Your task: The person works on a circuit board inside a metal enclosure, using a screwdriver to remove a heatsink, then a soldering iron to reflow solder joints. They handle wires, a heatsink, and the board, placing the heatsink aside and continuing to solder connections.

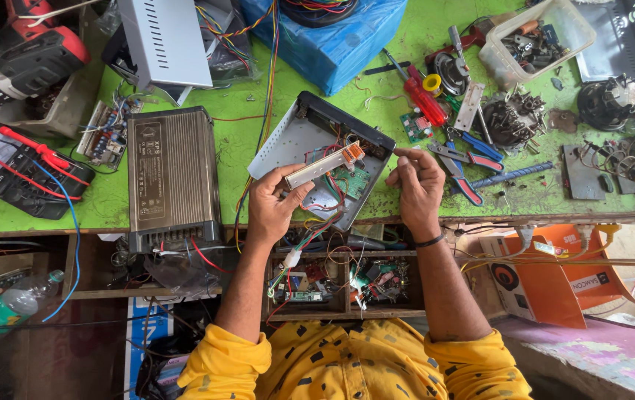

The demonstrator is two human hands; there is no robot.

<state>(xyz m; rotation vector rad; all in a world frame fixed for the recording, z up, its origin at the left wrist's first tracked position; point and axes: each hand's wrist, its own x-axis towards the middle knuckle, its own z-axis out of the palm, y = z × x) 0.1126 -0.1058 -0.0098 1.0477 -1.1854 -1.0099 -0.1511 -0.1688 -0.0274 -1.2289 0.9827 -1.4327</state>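
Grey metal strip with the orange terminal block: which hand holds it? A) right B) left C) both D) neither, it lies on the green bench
B: the left hand grips the grey metal strip with the orange terminal block by its near end, while the right hand is beside it at the open grey metal case, not on the strip.

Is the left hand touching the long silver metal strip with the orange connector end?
Touching: the head view shows the left hand pinching the silver metal strip at its near end.
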